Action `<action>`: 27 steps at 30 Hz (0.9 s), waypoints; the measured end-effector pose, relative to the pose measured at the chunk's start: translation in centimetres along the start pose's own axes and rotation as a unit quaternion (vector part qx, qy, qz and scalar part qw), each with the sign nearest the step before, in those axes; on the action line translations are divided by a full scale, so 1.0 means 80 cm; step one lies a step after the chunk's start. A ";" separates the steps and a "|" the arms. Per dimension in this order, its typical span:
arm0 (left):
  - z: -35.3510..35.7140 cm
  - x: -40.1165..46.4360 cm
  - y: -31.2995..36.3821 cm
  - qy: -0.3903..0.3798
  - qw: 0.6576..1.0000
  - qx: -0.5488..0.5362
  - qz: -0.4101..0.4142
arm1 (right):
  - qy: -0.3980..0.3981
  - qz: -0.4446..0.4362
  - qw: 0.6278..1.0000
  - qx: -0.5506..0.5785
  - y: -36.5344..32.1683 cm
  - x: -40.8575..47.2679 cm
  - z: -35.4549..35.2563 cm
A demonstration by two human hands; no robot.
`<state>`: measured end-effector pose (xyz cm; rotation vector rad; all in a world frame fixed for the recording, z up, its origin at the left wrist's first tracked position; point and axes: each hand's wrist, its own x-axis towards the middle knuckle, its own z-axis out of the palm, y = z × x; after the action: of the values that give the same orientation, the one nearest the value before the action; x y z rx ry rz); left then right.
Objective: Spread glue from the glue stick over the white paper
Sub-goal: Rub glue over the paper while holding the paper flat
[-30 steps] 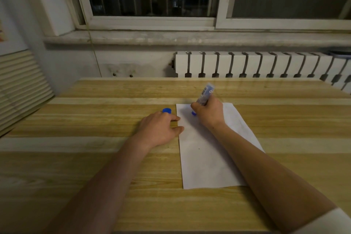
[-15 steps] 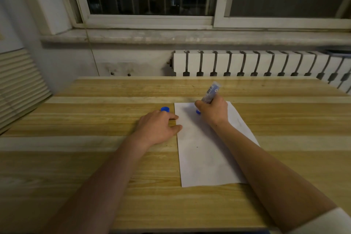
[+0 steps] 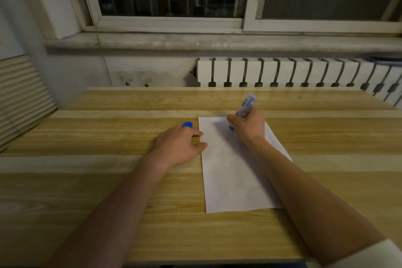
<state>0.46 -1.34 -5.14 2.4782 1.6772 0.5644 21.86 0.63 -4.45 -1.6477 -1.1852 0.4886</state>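
Note:
A white sheet of paper (image 3: 230, 172) lies on the wooden table (image 3: 108, 202), right of centre. My right hand (image 3: 248, 126) grips a blue glue stick (image 3: 245, 106), tilted with its base up and to the right, and its blue tip presses on the paper's far edge area. My left hand (image 3: 178, 146) lies flat on the table with its fingertips touching the paper's left edge. The blue cap (image 3: 187, 124) of the stick sits on the table just beyond my left hand.
A white radiator (image 3: 293, 72) and a window sill (image 3: 195, 41) stand behind the table's far edge. A slatted panel (image 3: 19, 98) is at the left. My forearms cross the near half of the table.
My right hand has slid the glue stick slightly to the right along the far part of the paper. My left hand has stayed on the paper's edge.

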 end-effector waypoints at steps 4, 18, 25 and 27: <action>0.000 0.000 0.000 0.001 1.000 -0.001 0.004 | 0.011 0.012 1.000 0.001 0.003 0.003 -0.002; 0.001 0.000 -0.001 -0.008 1.000 -0.008 0.006 | 0.052 0.018 0.998 -0.041 0.009 0.011 -0.014; 0.001 0.000 0.000 -0.012 1.000 -0.010 0.003 | 0.069 0.033 0.996 -0.045 0.011 0.015 -0.021; 0.000 0.000 0.000 -0.012 1.000 -0.008 0.004 | 0.071 0.037 0.996 -0.042 0.012 0.016 -0.024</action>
<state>0.45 -1.36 -5.19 2.4709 1.6486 0.5448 24.33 0.84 -4.26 -1.7735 -1.0552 0.3667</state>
